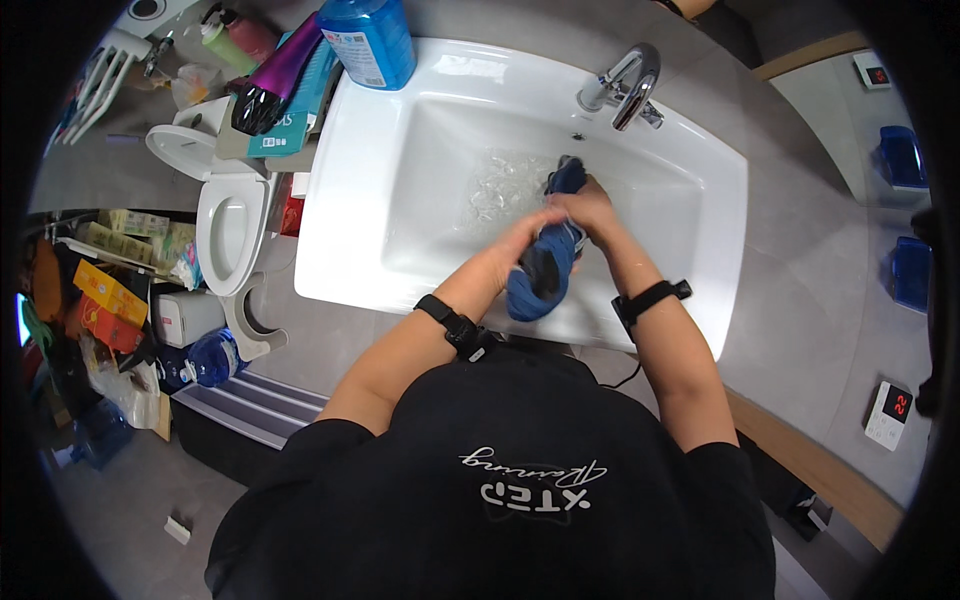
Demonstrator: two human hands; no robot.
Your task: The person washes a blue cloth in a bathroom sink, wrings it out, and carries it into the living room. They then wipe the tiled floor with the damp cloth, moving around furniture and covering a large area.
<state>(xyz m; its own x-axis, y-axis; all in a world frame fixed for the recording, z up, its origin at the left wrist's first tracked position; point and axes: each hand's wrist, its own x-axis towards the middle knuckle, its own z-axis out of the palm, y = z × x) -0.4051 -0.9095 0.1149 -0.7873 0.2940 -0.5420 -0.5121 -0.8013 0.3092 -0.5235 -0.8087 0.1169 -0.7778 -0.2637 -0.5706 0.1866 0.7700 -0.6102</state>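
Observation:
Over the front part of a white washbasin point(352, 247) I hold a blue shoe point(547, 281), its dark opening towards me and its far end over the bowl. My left hand point(525, 240) grips the shoe along its left side. Around its far part, from the right, my right hand point(589, 206) is closed. Rippling water point(502, 195) lies in the bowl to the left of the shoe. Behind my hands the chrome faucet point(630, 86) curves over the back rim. The shoe's underside and some of my fingers are hidden.
A blue liquid bottle point(371, 45) stands on the basin's back left corner. A purple hair dryer point(277, 75) lies on boxes beside it. Further left is a toilet point(232, 225) with its lid up. Large water bottles point(214, 356) stand on the floor near a black-sided bin point(225, 442).

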